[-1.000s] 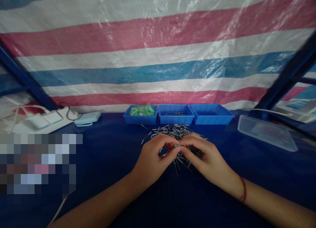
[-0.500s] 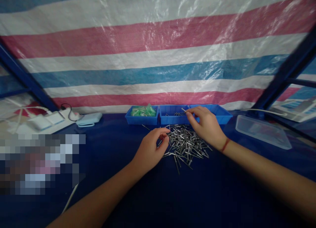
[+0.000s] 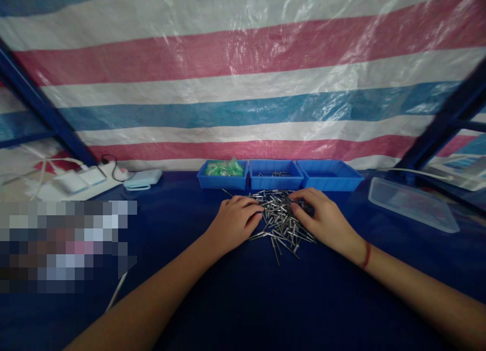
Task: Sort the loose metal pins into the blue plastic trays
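A heap of small metal pins (image 3: 279, 217) lies on the dark blue table cover (image 3: 243, 300). My left hand (image 3: 235, 222) rests knuckles up at the heap's left edge, fingers curled and pressed together on the pins. My right hand (image 3: 322, 219), a red cord on its wrist, covers the heap's right side with bent fingers, the tips among the pins. What either hand pinches is hidden. Behind the heap stand three blue bins: the left bin (image 3: 222, 180) holds green parts, the middle bin (image 3: 275, 182) a few pins, and the right bin (image 3: 328, 181) shows nothing inside.
A clear plastic tray (image 3: 412, 205) lies at the right. A white power strip (image 3: 85, 179) with cables and a pale blue device (image 3: 144, 178) sit at the back left. A striped tarp (image 3: 243, 87) hangs behind, and dark blue frame bars (image 3: 436, 123) slant at both sides.
My right hand went out to the middle bin with a pin, then came back down onto the heap. My left hand stayed at the heap's left edge and curled tighter.
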The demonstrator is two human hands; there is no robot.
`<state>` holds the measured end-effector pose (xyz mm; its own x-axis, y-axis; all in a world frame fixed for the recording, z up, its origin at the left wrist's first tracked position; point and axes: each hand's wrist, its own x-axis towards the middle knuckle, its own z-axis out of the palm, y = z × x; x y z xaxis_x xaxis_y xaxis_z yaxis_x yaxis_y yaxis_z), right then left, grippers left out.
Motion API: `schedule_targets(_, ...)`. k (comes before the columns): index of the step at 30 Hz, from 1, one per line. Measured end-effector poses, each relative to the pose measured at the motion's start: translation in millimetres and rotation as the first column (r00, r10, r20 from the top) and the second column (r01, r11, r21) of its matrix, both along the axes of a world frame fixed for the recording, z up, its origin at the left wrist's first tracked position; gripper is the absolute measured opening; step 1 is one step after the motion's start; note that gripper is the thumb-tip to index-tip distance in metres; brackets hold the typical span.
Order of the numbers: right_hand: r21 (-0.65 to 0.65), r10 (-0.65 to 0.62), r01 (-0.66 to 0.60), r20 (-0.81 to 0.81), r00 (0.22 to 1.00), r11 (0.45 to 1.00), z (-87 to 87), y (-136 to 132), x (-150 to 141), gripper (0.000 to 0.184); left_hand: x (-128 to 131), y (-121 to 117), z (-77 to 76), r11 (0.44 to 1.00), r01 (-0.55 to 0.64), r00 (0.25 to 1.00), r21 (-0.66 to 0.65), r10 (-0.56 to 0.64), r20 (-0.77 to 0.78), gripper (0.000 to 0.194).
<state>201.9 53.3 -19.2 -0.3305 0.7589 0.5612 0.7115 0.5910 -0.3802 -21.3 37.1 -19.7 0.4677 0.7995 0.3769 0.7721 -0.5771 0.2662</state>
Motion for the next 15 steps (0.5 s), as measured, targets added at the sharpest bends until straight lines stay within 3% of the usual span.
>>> schedule_targets(4, -0.015, 0.029, -0.030, -0.040, 0.999, 0.999, -4.3, -0.5, -2.4, 0.014, 1.6, -1.1, 1.0, 0.999, -0.043, 0.999, -0.032, 0.043, -0.004, 0.012)
schedule_targets(15, 0.009, 0.084, -0.083, -0.044, 0.996, 0.996, -4.4, -6.4, -4.8, 0.013, 1.0, -3.0, 0.5, 0.997, -0.027, 1.000, -0.067, 0.026, -0.014, 0.010)
